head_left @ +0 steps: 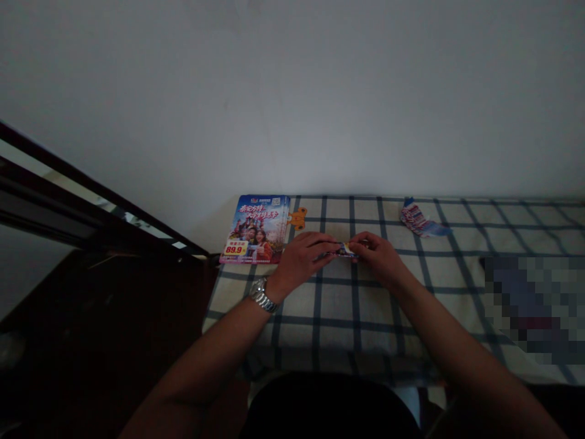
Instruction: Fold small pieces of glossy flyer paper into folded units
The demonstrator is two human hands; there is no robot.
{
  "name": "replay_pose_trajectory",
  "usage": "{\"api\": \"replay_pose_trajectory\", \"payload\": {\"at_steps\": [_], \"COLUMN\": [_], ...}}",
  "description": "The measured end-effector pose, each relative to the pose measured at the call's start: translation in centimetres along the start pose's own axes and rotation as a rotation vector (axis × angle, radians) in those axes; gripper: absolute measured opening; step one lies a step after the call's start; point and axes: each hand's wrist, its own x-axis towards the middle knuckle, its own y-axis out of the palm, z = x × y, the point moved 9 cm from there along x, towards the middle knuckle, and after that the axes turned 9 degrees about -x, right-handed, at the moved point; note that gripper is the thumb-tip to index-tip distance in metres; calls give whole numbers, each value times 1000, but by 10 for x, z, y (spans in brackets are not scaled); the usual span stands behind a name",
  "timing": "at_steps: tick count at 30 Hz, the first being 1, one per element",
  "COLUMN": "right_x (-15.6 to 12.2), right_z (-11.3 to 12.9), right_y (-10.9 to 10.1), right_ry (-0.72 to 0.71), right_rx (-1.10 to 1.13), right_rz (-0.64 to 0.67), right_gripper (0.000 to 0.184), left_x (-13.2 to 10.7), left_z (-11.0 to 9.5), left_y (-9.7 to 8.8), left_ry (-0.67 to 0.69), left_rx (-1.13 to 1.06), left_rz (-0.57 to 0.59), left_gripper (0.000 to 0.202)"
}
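Observation:
Both my hands rest on a checked cloth [338,305] covering a bed or table. My left hand [304,259], with a metal watch [261,295] on the wrist, presses its fingers down on a small folded colourful paper [343,249]. My right hand [377,253] pinches the same paper at its right end. Most of the paper is hidden under my fingers.
A stack of colourful flyers [256,228] lies at the far left corner, with a small orange piece [298,217] beside it. A folded pile of printed paper [418,219] lies at the back right. A white wall stands behind; dark wooden furniture [105,305] is at the left.

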Motion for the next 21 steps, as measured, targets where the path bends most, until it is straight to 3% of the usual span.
{"api": "replay_pose_trajectory", "payload": {"at_steps": [10, 21], "right_x": [1, -23], "right_z": [1, 48], "right_y": [4, 14], "right_ry": [-13, -522], "right_rx": [1, -429], "right_rz": [56, 75], "right_gripper": [37, 30], "left_x": [-1, -4], "left_z": [8, 21], "left_y": [-3, 2], "left_ry": [-98, -243], "left_rx": [-54, -138], "left_rz": [-39, -21], "left_gripper": [22, 19]}}
